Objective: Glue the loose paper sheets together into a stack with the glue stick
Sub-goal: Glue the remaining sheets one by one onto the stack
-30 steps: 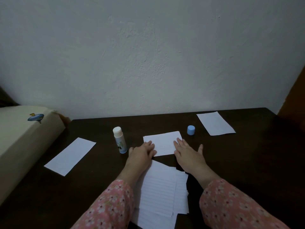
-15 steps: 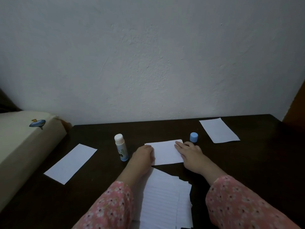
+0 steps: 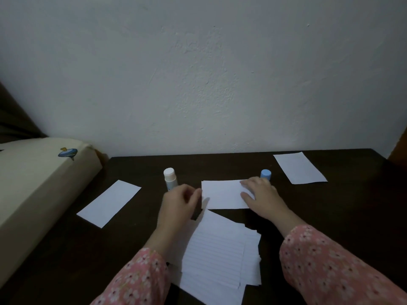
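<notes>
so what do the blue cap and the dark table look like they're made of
The small blue cylindrical cap looks like smooth moulded plastic: even colour, rounded edge, soft sheen. The dark brown table seems to be wood or a wood-look laminate with a matte finish; the dim light hides any grain, so that stays uncertain.

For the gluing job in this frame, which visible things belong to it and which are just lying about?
Belong to the job:
glue stick
blue cap
centre sheet under both hands
lined sheets
left sheet
right sheet

Just lying about:
cream cushion with a spinning-top print, beside the table
</notes>
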`<state>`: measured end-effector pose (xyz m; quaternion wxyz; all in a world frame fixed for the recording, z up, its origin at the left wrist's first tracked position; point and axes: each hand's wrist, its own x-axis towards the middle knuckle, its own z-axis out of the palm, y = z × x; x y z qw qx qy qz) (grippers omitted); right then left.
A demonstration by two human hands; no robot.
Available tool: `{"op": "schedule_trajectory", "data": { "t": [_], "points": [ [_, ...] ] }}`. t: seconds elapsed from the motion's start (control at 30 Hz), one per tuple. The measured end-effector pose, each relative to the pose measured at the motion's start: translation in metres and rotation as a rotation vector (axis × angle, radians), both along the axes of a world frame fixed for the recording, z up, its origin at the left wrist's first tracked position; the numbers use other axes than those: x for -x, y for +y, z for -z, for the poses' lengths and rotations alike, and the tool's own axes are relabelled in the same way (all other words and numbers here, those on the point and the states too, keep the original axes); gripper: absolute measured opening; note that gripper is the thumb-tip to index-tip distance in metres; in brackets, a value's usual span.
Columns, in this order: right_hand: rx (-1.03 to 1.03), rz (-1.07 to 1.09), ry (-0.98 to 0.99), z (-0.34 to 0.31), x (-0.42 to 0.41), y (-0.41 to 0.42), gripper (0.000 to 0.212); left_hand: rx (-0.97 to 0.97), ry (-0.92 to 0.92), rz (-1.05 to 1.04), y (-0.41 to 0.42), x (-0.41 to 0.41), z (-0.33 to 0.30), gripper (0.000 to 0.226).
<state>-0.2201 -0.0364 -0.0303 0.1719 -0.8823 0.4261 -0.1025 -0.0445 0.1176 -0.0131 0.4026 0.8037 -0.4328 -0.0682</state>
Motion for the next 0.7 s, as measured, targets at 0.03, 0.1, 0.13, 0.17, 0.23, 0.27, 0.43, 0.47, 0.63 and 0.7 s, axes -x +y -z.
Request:
{"op": "schedule_trajectory", "data": {
  "t": [0.03, 0.1, 0.13, 0.17, 0.23, 0.27, 0.43, 0.47, 0.63, 0.7],
  "points": [
    [-0.008, 0.019, 0.023, 0.0, -0.002, -0.001, 0.051, 0.044, 0.064, -0.06, 0.006, -0.006, -0.001, 0.015],
    [-0.069, 0.049, 0.11, -0.001, -0.006, 0.0, 0.065, 0.116, 0.156, -0.222, 0.014, -0.019, 0.0, 0.027],
    [-0.097, 0.059, 0.143, -0.001, -0.009, 0.002, 0.071, 0.129, 0.184, -0.288, 0.017, -0.024, 0.002, 0.031],
    [-0.114, 0.066, 0.158, 0.0, -0.01, 0.003, 0.075, 0.124, 0.198, -0.334, 0.018, -0.028, 0.005, 0.037],
    [-0.119, 0.08, 0.162, -0.003, -0.012, 0.008, 0.078, 0.09, 0.216, -0.349, 0.015, -0.033, 0.009, 0.06],
    [-0.12, 0.093, 0.159, -0.005, -0.012, 0.011, 0.078, 0.064, 0.223, -0.334, 0.012, -0.035, 0.011, 0.071],
    [-0.091, 0.14, 0.084, -0.007, -0.013, 0.015, 0.075, -0.021, 0.222, -0.269, -0.002, -0.037, 0.013, 0.049],
    [-0.093, 0.157, 0.058, -0.006, -0.013, 0.015, 0.076, -0.021, 0.239, -0.253, -0.002, -0.038, 0.014, 0.044],
    [-0.218, 0.263, -0.296, -0.006, -0.018, 0.017, 0.066, 0.014, 0.292, -0.243, 0.004, -0.039, 0.016, 0.037],
    [-0.263, 0.298, -0.455, -0.012, -0.023, 0.021, 0.059, 0.016, 0.282, -0.26, 0.009, -0.042, 0.019, 0.035]
  ]
}}
